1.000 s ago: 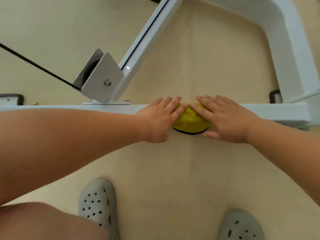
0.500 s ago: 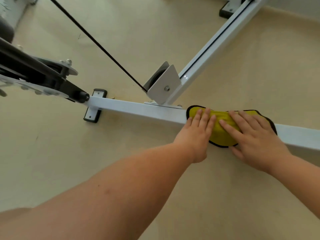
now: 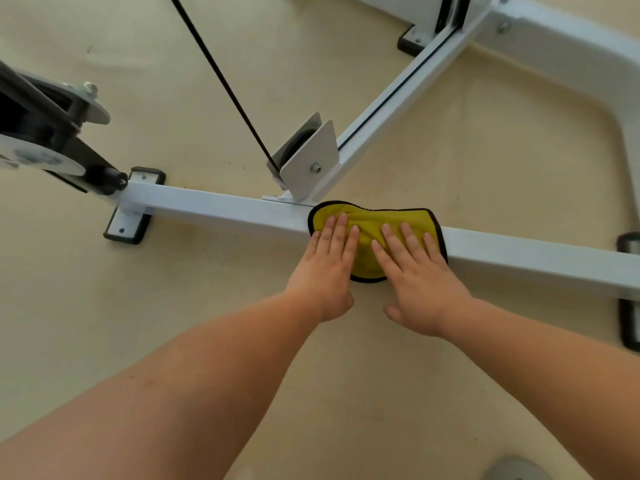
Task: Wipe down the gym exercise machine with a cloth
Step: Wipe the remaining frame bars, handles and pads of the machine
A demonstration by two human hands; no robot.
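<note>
One rail (image 3: 214,207): white; stretch left of bracket (image 3: 310,157) probably still to wipe.
Left hand (image 3: 327,268): fingers straight, together, pressing cloth.
Cloth (image 3: 367,220): yellow, draped over rail just right of bracket.
Right hand (image 3: 420,278): fingers spread, pressing cloth.
Progress: mid-wipe; other frame members likely remain.
Floor (image 3: 173,323): beige, smooth, all round bracket.

head view | head-worn | faces steeply downward | close above machine frame (image 3: 214,209)
</note>
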